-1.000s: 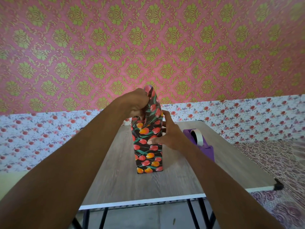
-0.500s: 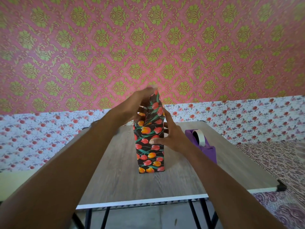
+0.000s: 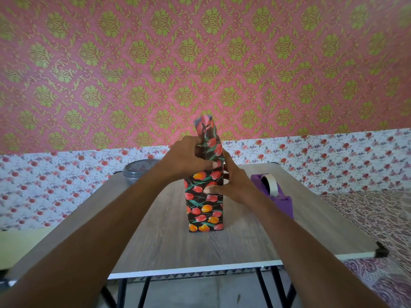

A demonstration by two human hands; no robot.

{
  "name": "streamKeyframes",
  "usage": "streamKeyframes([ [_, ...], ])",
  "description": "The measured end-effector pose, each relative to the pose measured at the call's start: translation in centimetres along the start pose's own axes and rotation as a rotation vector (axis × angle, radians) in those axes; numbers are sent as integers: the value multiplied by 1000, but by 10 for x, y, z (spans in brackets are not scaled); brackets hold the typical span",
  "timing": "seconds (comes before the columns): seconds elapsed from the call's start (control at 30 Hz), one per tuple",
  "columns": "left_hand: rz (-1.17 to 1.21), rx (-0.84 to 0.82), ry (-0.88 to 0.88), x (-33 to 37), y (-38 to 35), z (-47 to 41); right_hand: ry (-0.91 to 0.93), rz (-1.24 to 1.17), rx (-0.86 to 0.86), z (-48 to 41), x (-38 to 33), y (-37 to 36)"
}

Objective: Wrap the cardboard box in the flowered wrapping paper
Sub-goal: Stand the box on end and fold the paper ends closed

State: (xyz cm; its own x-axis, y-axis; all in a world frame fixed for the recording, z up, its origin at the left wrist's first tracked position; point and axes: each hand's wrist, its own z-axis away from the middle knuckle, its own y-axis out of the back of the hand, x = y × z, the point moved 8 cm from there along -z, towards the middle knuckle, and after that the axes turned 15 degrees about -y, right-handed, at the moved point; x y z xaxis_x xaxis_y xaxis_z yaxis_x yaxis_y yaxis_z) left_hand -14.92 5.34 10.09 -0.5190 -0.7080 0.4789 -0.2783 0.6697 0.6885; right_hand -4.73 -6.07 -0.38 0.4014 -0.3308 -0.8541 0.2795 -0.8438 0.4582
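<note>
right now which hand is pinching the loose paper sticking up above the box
The left hand: it grips the wrapping paper bunched at the top. The right hand sits lower, holding the box by its side.

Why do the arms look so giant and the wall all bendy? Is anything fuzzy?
Head view: the wide lens swells the near forearms and bows the wallpaper border. Head view: the wrapping paper looks slightly smeared at its top flap above the left hand. Head view: soft light, no glare on the table.

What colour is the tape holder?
Purple. The tape holder shows best in the head view.
</note>
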Motion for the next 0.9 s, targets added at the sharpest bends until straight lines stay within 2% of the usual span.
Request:
streamKeyframes([
  [0.23, 175, -45, 5, -11, -10, -3, -13, -44, 14, -1, 7, 4],
  [0.4, -26, 158, -77, -10, 7, 1, -6, -22, 5, -3, 5, 2],
  [0.5, -105, 187, -117, -7, 14, -2, -7, 2, 0, -4, 4, -1],
  [0.67, -96, 189, -186, 0, 13, -5, -8, 0, -2, -3, 2, -1],
  [0.9, 51, 273, -152, -7, 23, -5, 6, 9, -7, 0, -2, -1],
])
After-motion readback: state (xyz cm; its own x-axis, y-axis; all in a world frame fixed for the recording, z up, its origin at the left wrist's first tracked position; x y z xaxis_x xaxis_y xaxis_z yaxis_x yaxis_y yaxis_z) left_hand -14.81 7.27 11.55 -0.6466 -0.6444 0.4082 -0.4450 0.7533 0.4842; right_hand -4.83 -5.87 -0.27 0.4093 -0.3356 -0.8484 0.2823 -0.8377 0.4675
